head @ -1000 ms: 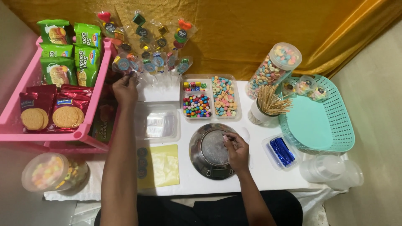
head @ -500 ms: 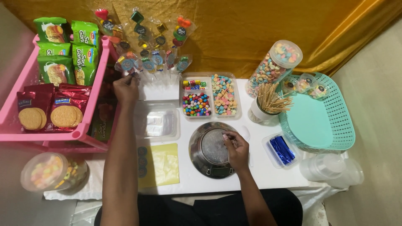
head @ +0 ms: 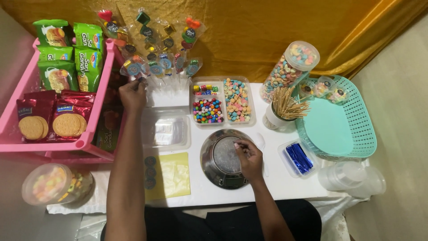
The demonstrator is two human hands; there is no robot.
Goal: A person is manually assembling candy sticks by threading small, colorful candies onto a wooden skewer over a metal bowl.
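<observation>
A single head-worn camera looks steeply down from close above the white table [head: 285,180], facing a golden backdrop curtain [head: 249,31]; both forearms enter from the bottom edge.

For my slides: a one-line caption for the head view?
Left hand reaches wrapped lollipops; right hand rests in steel bowl on white table.

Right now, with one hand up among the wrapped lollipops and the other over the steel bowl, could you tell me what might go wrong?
1. The left hand reaches into the standing wrapped lollipops; they crowd closely, so pulling one could topple its neighbours.
2. The left forearm crosses over the clear empty tray and lies beside the pink rack; drawing back could nudge either.
3. The right hand rests on the steel bowl, which might tip or slide under pressure.
</observation>
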